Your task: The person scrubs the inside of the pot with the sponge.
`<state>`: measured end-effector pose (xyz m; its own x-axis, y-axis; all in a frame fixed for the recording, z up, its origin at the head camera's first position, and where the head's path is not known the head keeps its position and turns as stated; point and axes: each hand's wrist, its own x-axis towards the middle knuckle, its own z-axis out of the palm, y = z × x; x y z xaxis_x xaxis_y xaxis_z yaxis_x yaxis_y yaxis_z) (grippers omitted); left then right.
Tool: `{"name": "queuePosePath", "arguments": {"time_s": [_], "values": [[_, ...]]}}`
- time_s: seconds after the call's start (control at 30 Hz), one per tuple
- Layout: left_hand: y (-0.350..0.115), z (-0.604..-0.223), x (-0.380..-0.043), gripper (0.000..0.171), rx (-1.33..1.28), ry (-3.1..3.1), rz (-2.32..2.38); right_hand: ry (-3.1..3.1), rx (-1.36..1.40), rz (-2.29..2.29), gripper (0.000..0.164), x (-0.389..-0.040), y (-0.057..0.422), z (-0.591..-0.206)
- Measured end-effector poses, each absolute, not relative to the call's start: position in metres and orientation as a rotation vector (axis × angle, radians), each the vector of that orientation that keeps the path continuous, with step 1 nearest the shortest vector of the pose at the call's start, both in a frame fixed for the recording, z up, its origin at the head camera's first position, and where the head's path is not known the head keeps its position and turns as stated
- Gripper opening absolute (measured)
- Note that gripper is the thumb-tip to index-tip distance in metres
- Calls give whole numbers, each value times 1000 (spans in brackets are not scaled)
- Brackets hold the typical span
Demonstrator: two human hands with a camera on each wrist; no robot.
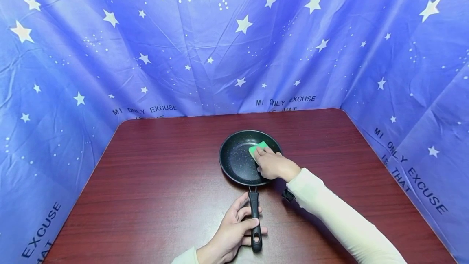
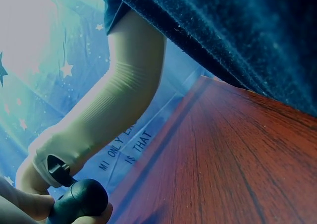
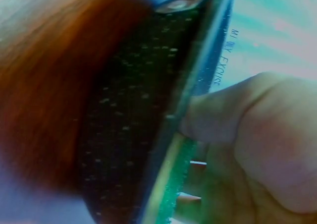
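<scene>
A black speckled frying pan (image 1: pixel 238 162) is over the middle of the table, its handle (image 1: pixel 254 205) pointing toward the person. My left hand (image 1: pixel 234 227) holds that handle, thumb across the top and fingers beneath. Inside the pan, on its right side, my right hand (image 1: pixel 272 164) grips a green sponge (image 1: pixel 258 147) against the cooking surface. In the right wrist view the sponge (image 3: pixel 173 179) shows a yellow layer and a green layer, with the thumb near the pan's rim. The handle's rounded end (image 2: pixel 86 196) shows between the left fingers in the left wrist view.
The dark red wood-grain table (image 1: pixel 154 182) extends around the pan on all sides. Blue curtains (image 1: pixel 205 44) with white stars hang behind it and along both sides. A black device (image 1: pixel 288 195) is strapped at the right wrist, below the pale sleeve (image 1: pixel 340 211).
</scene>
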<state>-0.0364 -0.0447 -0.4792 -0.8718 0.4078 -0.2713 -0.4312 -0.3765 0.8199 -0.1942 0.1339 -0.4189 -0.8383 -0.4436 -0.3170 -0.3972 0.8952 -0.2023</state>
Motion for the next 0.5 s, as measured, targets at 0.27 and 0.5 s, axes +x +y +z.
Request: {"name": "queuePosePath", "arguments": {"time_s": [0.27,0.5], "values": [[-45,-479,-36,88,-32,1362,2249,2616,-550,-144,59,-192,132,-406],[-44,-479,-35,88,-40,1371,2251,2589,-597,-131,39,-188,134,-393]]}}
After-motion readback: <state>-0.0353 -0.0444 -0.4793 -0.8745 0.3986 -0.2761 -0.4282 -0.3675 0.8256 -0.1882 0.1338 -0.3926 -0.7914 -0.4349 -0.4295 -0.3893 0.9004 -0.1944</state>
